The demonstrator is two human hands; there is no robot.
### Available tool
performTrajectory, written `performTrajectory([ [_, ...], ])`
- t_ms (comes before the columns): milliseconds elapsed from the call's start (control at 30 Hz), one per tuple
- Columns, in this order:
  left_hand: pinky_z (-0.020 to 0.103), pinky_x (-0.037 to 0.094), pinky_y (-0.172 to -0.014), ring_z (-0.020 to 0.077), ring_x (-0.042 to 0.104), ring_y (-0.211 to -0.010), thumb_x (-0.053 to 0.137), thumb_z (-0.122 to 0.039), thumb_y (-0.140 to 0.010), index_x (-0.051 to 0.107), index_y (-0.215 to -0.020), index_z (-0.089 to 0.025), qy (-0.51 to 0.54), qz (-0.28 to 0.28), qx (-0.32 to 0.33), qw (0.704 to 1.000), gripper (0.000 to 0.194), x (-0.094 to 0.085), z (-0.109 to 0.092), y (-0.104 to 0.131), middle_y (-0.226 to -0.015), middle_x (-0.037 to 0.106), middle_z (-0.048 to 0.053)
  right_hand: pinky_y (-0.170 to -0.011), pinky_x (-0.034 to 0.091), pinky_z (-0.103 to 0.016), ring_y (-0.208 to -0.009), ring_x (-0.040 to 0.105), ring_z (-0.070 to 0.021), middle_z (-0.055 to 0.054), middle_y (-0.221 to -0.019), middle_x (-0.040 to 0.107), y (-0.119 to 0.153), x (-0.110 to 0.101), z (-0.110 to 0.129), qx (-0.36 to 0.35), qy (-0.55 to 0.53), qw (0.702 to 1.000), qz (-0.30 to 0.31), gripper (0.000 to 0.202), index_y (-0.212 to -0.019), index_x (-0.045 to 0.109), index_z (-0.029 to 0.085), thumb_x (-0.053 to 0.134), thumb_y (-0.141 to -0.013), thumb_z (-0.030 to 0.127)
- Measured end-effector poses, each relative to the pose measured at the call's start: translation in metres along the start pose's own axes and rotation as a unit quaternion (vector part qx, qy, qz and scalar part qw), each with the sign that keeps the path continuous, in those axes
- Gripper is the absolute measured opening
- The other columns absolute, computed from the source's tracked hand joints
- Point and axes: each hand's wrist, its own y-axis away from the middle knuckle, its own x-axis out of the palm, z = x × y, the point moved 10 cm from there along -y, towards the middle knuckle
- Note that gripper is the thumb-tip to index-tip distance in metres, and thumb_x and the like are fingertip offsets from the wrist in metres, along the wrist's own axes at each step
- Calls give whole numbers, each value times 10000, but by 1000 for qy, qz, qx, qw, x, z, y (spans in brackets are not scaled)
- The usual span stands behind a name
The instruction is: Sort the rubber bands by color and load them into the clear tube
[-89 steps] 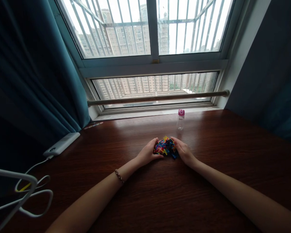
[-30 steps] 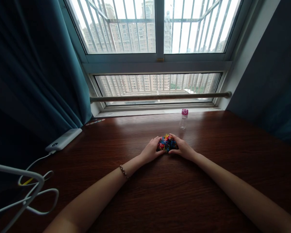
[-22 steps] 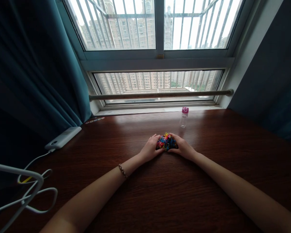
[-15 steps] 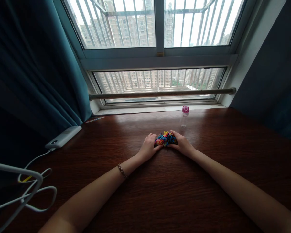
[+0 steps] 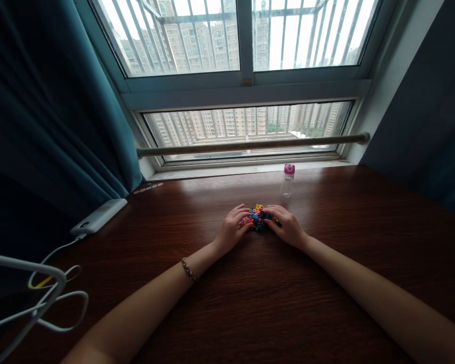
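A loose heap of tiny multicoloured loops, which look like small rubber bands, lies on the brown wooden table. On its left side rests my left hand, fingers stretched over the heap's edge and the thumb along the near side. Opposite it, my right hand touches the right side, with its thumb and fingers apart and some loops showing between them. Both hands are open, and parts of the heap are hidden beneath the fingers. Just behind my right hand stands a small clear bottle with a pink cap, upright.
A white power-strip-like device lies at the left with a white cable attached. Thicker white tubing curls at the near left. A blue curtain hangs at left; a metal rail crosses the window behind the table.
My fingers have moved from around the heap's sides to over its top. The heap looks a little wider and flatter. The bottle has stayed in place.
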Motion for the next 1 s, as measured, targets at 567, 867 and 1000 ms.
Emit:
performTrajectory([
  [567,445,158,-1045,190,371,-1208,427,-193,-838,600,-993,-244,-83,133,77,985,238,22,-28,8,-1097,604,23,-802,469,-343,-848,608,-197,-52,-902,671,9,-9,-59,211,-157,961,-80,231,-907,664,189,530,-769,318],
  [867,402,325,-973,180,526,-1023,457,-190,-824,596,-921,-199,3,47,61,997,170,7,-22,2,-978,635,59,-594,475,-270,-628,599,-158,-35,-703,659,15,-11,-68,259,-171,946,-98,244,-755,638,155,633,-659,379],
  [1000,338,444,-836,176,575,-877,508,-223,-795,591,-793,-182,55,-5,-5,998,93,-7,-10,0,-856,634,56,-638,472,-275,-694,605,-160,-33,-755,647,12,-13,-64,252,-193,942,-106,264,-826,606,165,659,-639,344],
])
